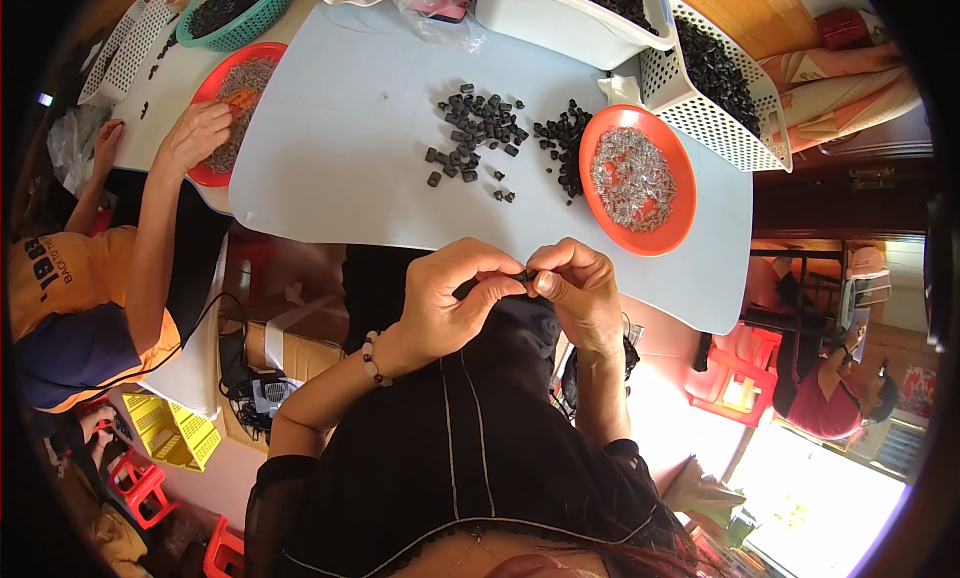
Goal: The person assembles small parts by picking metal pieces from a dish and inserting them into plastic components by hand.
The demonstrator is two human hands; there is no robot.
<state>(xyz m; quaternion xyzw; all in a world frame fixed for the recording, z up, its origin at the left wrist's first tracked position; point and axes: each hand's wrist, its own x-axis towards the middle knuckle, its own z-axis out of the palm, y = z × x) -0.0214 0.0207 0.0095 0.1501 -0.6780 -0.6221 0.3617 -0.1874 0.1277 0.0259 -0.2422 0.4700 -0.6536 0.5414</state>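
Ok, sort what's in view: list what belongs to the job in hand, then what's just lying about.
Likely part of the job:
small black piece, held between left hand and right hand
scattered black pieces
black heap beside the dish
orange dish of small shiny pieces

Apparently just lying about:
yellow crate
red stool
cardboard box

Probably one black piece (524,276) between fingers (495,290)

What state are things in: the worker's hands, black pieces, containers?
Left hand: fingers pinching a small black piece
Right hand: fingers pinching the same piece
Loose black pieces: scattered on the table
Nearer orange plate: holding many shiny pieces
White tub: uncovered, contents black
Right perforated white basket: uncovered, contents black
Green basket: uncovered, contents black
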